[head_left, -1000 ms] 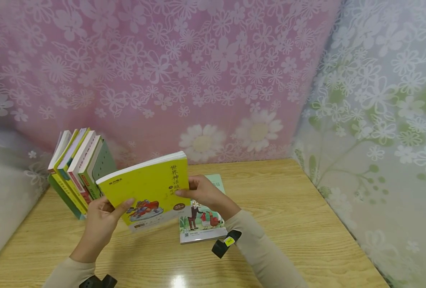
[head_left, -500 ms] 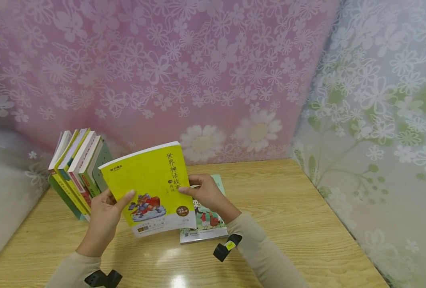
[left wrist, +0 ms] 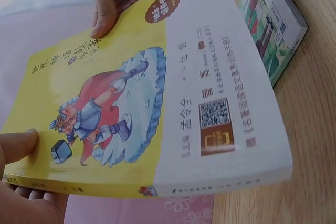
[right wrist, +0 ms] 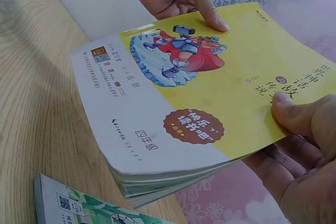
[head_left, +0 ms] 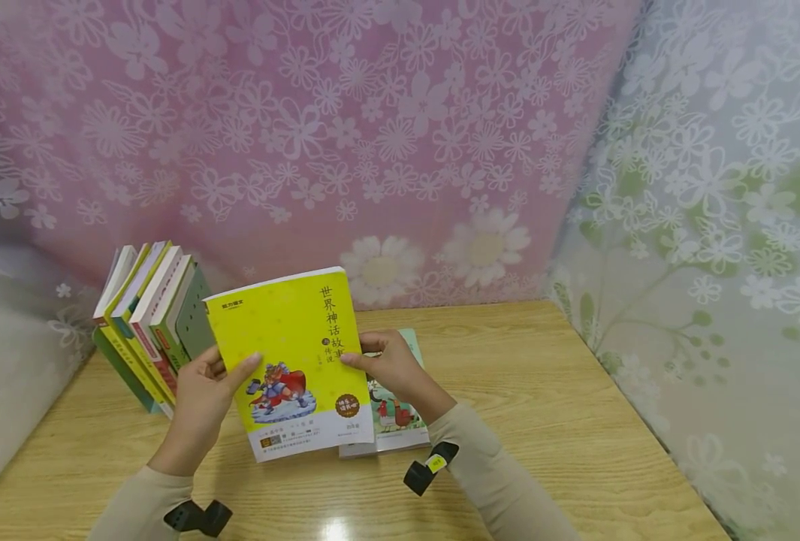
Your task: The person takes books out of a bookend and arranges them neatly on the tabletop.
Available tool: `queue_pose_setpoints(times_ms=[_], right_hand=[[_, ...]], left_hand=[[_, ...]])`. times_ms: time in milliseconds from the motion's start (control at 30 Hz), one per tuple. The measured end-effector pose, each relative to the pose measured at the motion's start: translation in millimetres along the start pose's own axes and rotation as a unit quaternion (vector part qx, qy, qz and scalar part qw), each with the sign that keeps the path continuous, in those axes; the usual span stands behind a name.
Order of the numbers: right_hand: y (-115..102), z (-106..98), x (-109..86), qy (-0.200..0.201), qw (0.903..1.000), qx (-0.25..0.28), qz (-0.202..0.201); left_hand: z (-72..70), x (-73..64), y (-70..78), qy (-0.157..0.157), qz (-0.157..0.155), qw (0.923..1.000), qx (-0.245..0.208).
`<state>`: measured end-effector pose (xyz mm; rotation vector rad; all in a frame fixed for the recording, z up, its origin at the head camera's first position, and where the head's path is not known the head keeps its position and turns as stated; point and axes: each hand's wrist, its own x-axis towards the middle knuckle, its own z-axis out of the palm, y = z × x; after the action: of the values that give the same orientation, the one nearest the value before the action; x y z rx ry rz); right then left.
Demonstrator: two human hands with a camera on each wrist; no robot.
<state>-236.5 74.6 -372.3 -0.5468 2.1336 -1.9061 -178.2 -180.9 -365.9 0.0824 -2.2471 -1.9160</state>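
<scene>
A yellow paperback book (head_left: 285, 323) with a white lower band and a red-caped figure is held up over the table, its front cover facing me. My left hand (head_left: 203, 398) grips its left, spine edge, thumb on the cover and fingers behind. On the opposite edge my right hand (head_left: 400, 372) pinches the book the same way, as the right wrist view shows with the thumb (right wrist: 296, 114) on top. Beneath and behind it lies a green book (head_left: 403, 417) flat on the table, partly covered from sight.
Several books (head_left: 146, 315) stand upright in a row at the back left, against a green bookend (head_left: 193, 315). The wooden table (head_left: 508, 391) reaches back to a pink floral curtain (head_left: 372, 150). A pale floral curtain (head_left: 710, 300) hangs along the right side.
The yellow book has tilted so its cover faces me more fully, and its lower edge has come down and closer. Both hands have kept their hold, shifting slightly right.
</scene>
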Motion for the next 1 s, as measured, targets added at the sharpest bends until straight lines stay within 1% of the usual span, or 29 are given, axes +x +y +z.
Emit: queue_pose_setpoints(times_ms=[133, 200, 267, 367, 433, 500, 567, 700, 800, 867, 933, 1000], right_hand=[[-1, -1, -1.2, 0.001, 1.0000, 0.003, 0.009], [0, -2, -1.6, 0.004, 0.9999, 0.005, 0.014], [1, -3, -2.2, 0.009, 0.9997, 0.009, 0.019], [4, -7, -2.0, 0.016, 0.9993, 0.017, 0.027], [7, -11, -2.0, 0.018, 0.9992, 0.021, 0.029], [9, -15, -2.1, 0.019, 0.9990, 0.023, 0.032], [12, -19, -2.8, 0.020, 0.9990, 0.026, 0.032], [17, -25, -4.5, 0.023, 0.9985, 0.035, 0.036], [23, -30, -4.8, 0.033, 0.9975, 0.042, 0.047], [27, -33, -5.0, 0.043, 0.9967, 0.043, 0.054], [31, -37, -5.1, 0.050, 0.9961, 0.040, 0.061], [34, -40, -5.1, 0.054, 0.9957, 0.036, 0.066]], left_hand=[[-2.8, 0.8, -0.1, 0.001, 0.002, 1.0000, -0.002], [-5.5, 0.8, -1.1, 0.008, 0.006, 0.9999, -0.004], [-9.2, 0.8, -3.2, 0.018, 0.017, 0.9996, -0.015], [-15.6, 1.5, -7.6, 0.023, 0.041, 0.9974, -0.055], [-20.3, 2.2, -10.6, 0.020, 0.058, 0.9941, -0.089], [-24.8, 2.0, -13.6, 0.016, 0.067, 0.9907, -0.118], [-30.5, 0.9, -16.3, 0.015, 0.070, 0.9881, -0.136], [-43.5, -2.7, -21.7, 0.021, 0.075, 0.9866, -0.143], [-55.5, -4.3, -24.9, 0.030, 0.074, 0.9870, -0.140], [-63.7, -4.8, -25.9, 0.038, 0.068, 0.9853, -0.152], [-71.4, -5.0, -26.0, 0.049, 0.066, 0.9823, -0.168], [-78.0, -5.0, -25.7, 0.064, 0.066, 0.9766, -0.195]])
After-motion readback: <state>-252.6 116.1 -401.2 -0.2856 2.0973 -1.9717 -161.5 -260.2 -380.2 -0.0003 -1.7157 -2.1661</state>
